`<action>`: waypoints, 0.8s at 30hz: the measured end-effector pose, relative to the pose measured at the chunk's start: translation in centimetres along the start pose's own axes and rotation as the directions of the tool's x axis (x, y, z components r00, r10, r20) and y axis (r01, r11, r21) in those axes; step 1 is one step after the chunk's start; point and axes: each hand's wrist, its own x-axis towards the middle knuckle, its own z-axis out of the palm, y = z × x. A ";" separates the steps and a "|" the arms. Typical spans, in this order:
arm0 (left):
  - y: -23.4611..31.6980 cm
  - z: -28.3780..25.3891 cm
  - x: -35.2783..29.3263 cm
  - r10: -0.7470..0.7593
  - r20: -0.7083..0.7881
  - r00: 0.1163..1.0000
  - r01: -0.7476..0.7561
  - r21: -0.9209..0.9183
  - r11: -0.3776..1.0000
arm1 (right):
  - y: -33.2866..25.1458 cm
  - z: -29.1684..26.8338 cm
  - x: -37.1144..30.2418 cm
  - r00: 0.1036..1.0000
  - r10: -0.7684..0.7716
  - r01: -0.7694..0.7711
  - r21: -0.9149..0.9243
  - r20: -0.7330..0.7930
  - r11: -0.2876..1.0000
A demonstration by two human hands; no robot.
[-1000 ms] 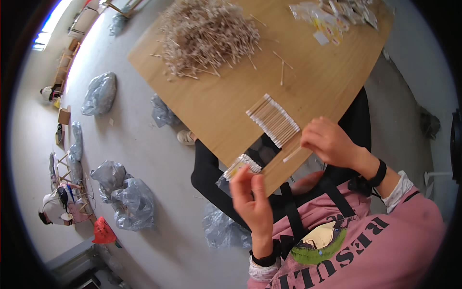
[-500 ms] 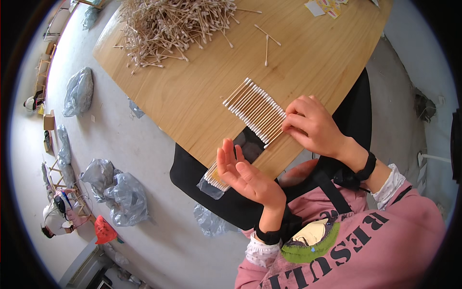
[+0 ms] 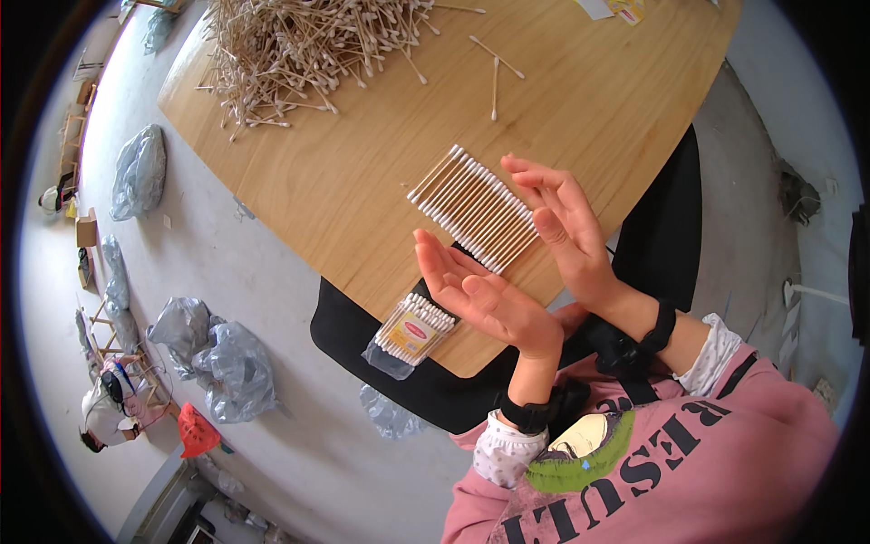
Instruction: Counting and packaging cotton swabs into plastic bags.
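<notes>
A neat row of white-tipped cotton swabs (image 3: pixel 473 210) lies side by side on the wooden table. My left hand (image 3: pixel 494 304) is open along the near ends of the row, palm turned toward it, fingers stretched out. At the row's right end my right hand (image 3: pixel 573 238) is also open, fingers extended and palm facing the swabs. Neither hand holds anything; whether the fingertips touch the row I cannot tell. Left of my left hand, at the table edge, sits a clear pack of cotton swabs (image 3: pixel 414 328) with a yellow label. A dark flat thing is mostly hidden under my left hand.
A big loose heap of cotton swabs (image 3: pixel 313 54) covers the far left of the table (image 3: pixel 362 208). Two stray swabs (image 3: pixel 496 89) lie right of it. Yellow-and-white cards (image 3: pixel 625 9) sit at the far edge. Plastic bags (image 3: pixel 227 367) and another person (image 3: pixel 113 399) are on the left.
My right hand has opened and turned its palm toward the row's right end. My left hand has shifted right and closer to the row, uncovering the labelled pack.
</notes>
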 end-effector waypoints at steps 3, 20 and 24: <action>-0.1 -0.2 0.3 -0.028 0.012 1.000 0.028 0.013 1.000 | 0.5 0.8 0.2 1.000 0.019 -0.018 0.037 -0.015 0.999; 0.7 0.1 8.9 -0.104 0.051 0.993 0.109 -0.095 0.990 | 1.4 2.2 8.5 0.999 0.044 -0.042 0.177 -0.006 0.983; -0.2 1.4 9.4 -0.161 0.113 0.980 0.175 -0.125 0.977 | 2.4 2.0 9.3 0.999 0.035 -0.035 -0.025 0.003 0.999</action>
